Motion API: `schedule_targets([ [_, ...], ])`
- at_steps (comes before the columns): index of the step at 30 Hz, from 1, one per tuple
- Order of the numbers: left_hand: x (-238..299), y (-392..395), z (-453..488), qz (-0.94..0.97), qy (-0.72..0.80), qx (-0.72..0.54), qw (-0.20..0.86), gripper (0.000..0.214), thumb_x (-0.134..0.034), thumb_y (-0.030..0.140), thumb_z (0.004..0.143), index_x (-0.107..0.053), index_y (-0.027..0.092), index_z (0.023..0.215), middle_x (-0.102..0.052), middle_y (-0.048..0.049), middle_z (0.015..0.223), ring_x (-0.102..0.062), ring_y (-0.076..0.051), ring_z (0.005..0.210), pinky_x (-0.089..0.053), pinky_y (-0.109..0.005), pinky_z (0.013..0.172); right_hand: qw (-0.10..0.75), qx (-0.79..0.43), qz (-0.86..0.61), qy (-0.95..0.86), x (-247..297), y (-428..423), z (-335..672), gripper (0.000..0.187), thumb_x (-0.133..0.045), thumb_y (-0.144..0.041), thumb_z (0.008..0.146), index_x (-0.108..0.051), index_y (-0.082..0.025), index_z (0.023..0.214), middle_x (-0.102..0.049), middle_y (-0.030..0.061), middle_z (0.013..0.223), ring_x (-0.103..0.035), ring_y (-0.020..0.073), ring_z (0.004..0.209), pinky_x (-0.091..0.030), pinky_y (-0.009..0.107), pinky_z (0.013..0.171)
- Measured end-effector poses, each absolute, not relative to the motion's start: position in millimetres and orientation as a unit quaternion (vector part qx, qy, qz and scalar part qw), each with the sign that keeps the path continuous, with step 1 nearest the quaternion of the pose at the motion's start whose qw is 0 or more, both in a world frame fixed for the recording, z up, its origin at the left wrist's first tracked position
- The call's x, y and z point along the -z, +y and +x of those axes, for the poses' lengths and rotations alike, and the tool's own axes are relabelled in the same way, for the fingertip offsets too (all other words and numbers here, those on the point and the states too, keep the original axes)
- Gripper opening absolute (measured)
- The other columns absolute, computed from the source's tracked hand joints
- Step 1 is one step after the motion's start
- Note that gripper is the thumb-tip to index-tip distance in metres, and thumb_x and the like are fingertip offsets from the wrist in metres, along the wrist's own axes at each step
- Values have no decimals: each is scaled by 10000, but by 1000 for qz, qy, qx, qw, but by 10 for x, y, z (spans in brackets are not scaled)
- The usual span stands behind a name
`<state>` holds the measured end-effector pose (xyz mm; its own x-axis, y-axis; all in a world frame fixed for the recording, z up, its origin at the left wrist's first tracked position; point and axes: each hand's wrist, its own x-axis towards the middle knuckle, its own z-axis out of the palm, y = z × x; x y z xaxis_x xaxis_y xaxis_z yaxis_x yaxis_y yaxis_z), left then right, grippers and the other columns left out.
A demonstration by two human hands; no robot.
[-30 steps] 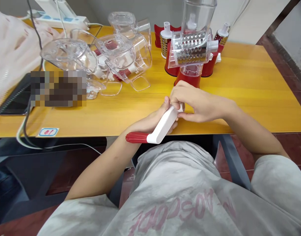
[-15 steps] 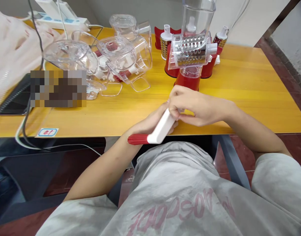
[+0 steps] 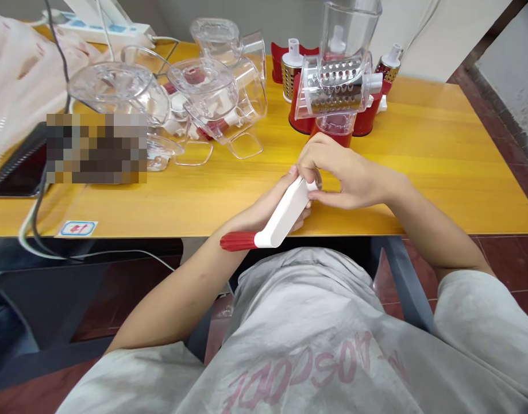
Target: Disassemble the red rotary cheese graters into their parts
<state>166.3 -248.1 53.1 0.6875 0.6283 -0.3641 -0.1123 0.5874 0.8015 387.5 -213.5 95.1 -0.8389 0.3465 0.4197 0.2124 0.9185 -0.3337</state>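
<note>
A white crank handle (image 3: pixel 286 215) with a ribbed red grip slants over the table's front edge, its red end pointing left. From beneath, my left hand (image 3: pixel 270 201) is closed around it, and the crank hides most of those fingers. The fingers of my right hand (image 3: pixel 341 175) are bent and pinch the crank's upper white end. Just beyond my hands stands a rotary drum grater (image 3: pixel 339 86) with a clear body, a perforated metal drum inside and a red base. My right hand partly covers that base.
Clear plastic grater housings (image 3: pixel 203 92) crowd the back left, with white and red parts among them. Behind the grater are spare metal drums (image 3: pixel 288 77) on red stands. A power strip (image 3: pixel 104 29), loose cables and a dark tablet-like thing (image 3: pixel 18 172) lie at left.
Both hands and the crank have risen slightly. The right fingers have shifted at the crank's upper end, so more of its white end shows. The view has moved a little.
</note>
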Motion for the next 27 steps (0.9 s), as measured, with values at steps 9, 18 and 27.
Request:
schedule_targets([
  [9, -498, -2547, 1677, 421, 357, -252, 795, 529, -638, 647, 1039, -592, 200, 761, -537, -16, 616, -481, -116, 441, -412, -206, 409, 245, -128, -138, -951, -946, -2259, 3815, 253, -582, -22, 878, -475, -185, 1038, -565, 31, 1019, -431, 140, 1044, -375, 275, 947],
  [18, -575, -2596, 1674, 452, 407, -263, 749, 493, -429, 414, 1141, -549, 208, 709, -540, -32, 614, -479, -136, 524, -444, -223, 501, 250, -48, -120, -960, -870, -2314, 3752, 238, -543, -13, 906, -440, -197, 1016, -564, 37, 1025, -438, 153, 1027, -385, 306, 957],
  [27, -479, -2620, 1648, 437, 395, -288, 755, 447, -613, 521, 1107, -556, 219, 783, -471, 24, 580, -388, -114, 465, -358, -220, 443, 284, -48, -106, -952, -910, -2396, 3707, 189, -517, -28, 950, -446, -198, 995, -618, 38, 1022, -504, 143, 1074, -440, 305, 983],
])
